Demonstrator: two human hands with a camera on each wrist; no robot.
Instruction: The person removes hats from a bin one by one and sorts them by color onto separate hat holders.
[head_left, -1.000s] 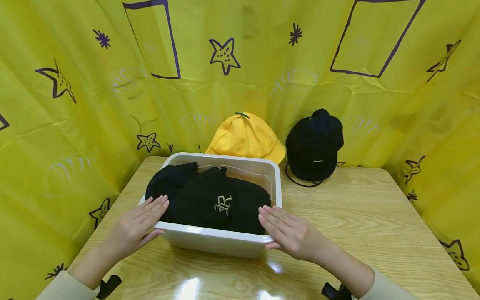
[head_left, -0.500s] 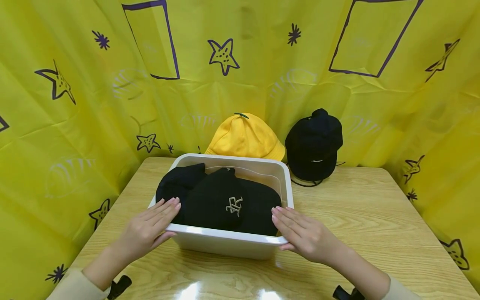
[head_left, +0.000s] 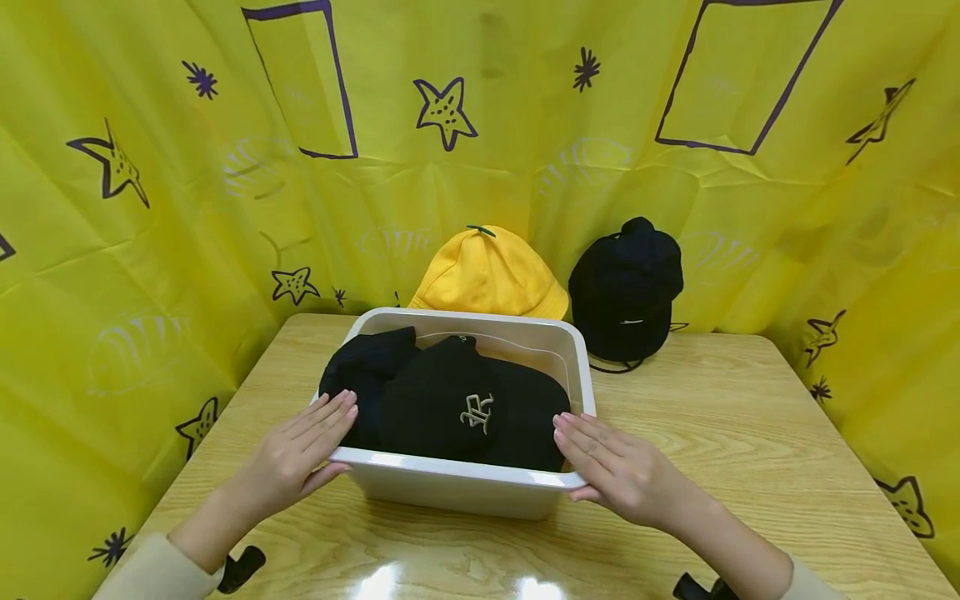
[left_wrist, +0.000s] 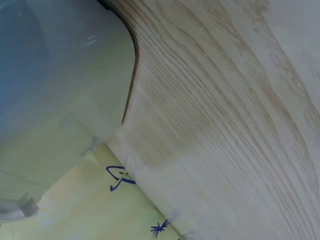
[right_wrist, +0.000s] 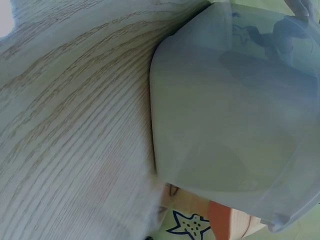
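Observation:
A white plastic bin (head_left: 450, 494) stands on the wooden table with dark caps inside it. One black cap (head_left: 435, 400) bears a pale embroidered letter; a dark navy cap (head_left: 360, 367) lies to its left. My left hand (head_left: 281, 458) holds the bin's front left corner, fingers extended over the rim and thumb below it. At the front right corner, my right hand (head_left: 626, 471) holds the rim in the same way. The bin's outer wall (left_wrist: 75, 75) fills part of the left wrist view. More of that wall (right_wrist: 225, 125) shows in the right wrist view.
Behind the bin sits a yellow hat (head_left: 491, 271) with a green tip. A black cap (head_left: 626, 292) stands at the back right, a dark cord at its base. Yellow patterned curtain (head_left: 450, 183) closes off the back and sides of the table (head_left: 720, 408).
Both hands have moved to the right along with the bin and its caps, mostly in the first half second. The yellow hat and the black cap behind have stayed in place.

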